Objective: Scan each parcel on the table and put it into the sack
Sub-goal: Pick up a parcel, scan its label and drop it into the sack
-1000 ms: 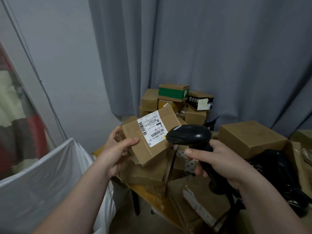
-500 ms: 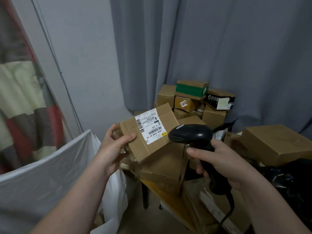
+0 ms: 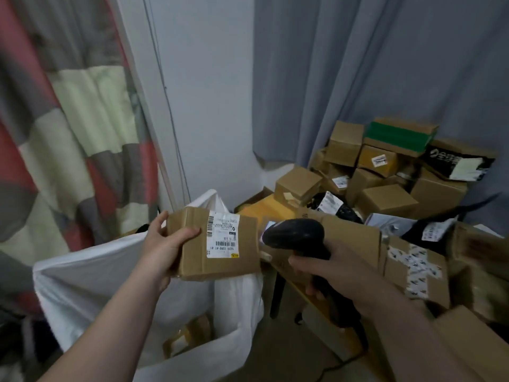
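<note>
My left hand grips a small brown cardboard parcel with a white barcode label on top. The parcel hangs over the open mouth of the white sack, which stands on the floor at lower left. At least one brown parcel lies inside the sack. My right hand holds a black barcode scanner just right of the parcel, its head pointing left toward it. A heap of brown and black parcels covers the wooden table at right.
A grey curtain hangs behind the table. A patchwork cloth in red, grey and cream hangs at left beside a white wall. The scanner's black cable runs down to the floor below my right forearm. A dark table leg stands beside the sack.
My left hand has carried the parcel leftward, off the table pile and over the sack's opening, and the parcel has levelled out. The scanner stays beside it. The view has swung left and down.
</note>
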